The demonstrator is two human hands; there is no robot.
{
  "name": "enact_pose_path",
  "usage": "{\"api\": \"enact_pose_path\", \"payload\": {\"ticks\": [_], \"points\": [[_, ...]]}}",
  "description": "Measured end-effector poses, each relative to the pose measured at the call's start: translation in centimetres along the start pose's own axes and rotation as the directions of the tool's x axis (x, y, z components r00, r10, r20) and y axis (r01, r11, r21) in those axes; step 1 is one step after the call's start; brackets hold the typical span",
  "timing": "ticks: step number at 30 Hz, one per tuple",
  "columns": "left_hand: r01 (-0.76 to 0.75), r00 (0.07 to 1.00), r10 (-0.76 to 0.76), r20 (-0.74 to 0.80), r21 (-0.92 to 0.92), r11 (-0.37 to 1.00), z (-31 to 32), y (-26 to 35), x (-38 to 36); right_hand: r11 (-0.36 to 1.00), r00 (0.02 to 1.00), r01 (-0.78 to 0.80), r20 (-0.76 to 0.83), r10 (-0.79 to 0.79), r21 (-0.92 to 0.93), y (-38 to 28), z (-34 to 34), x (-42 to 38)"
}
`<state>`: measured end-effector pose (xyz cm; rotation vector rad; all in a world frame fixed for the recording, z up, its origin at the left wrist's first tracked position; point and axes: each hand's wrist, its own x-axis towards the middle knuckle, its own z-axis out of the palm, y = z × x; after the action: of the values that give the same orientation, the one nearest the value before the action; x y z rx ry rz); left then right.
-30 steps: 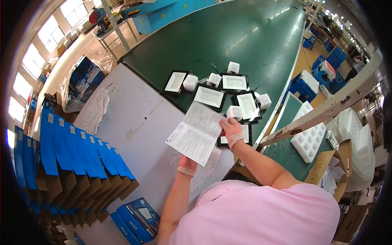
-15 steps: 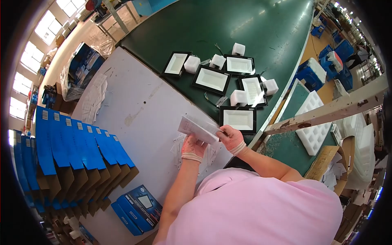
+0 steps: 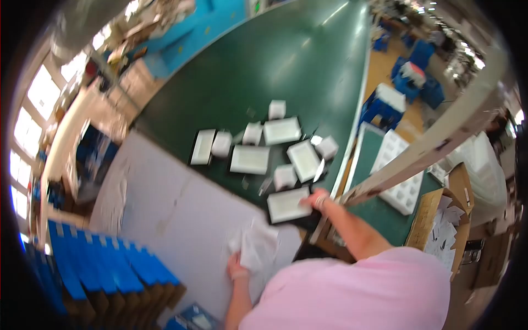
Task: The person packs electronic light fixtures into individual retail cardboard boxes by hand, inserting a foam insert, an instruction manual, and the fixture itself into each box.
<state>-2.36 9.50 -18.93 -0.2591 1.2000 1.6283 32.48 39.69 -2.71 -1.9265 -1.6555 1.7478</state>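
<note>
While leaflet is no longer spanning both hands, right hand (image 3: pixel 317 199) is reaching onto nearest framed panel (image 3: pixel 289 205), shifting work from paper to panel, it seems. Fingers are partly curling, touching panel's right end; blur is hiding whether they're gripping. Left hand (image 3: pixel 237 268) is touching crumpled white sheet (image 3: pixel 257 242) on pale worktop (image 3: pixel 181 206), finger opening unclear. Panel is lying under right fingertips on green worktop (image 3: pixel 242 71), foam block (image 3: pixel 285 177) sitting just beyond, more panels farther out.
</note>
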Motion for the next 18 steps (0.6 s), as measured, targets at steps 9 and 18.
{"api": "enact_pose_path", "payload": {"ticks": [9, 18], "points": [[-0.389, 0.614, 0.710, 0.345, 0.915, -0.109, 5.4, 9.8, -6.6, 0.919, 0.869, 0.395, -0.320, -0.376, -0.009, -8.5, 0.7, -6.7], [-0.246, 0.951, 0.195, 0.241, 0.203, 0.948, 26.3, 23.7, -18.1, 0.617, 0.659, 0.752, 0.288, -0.695, -0.232, -18.0, 2.2, -18.3]]}}
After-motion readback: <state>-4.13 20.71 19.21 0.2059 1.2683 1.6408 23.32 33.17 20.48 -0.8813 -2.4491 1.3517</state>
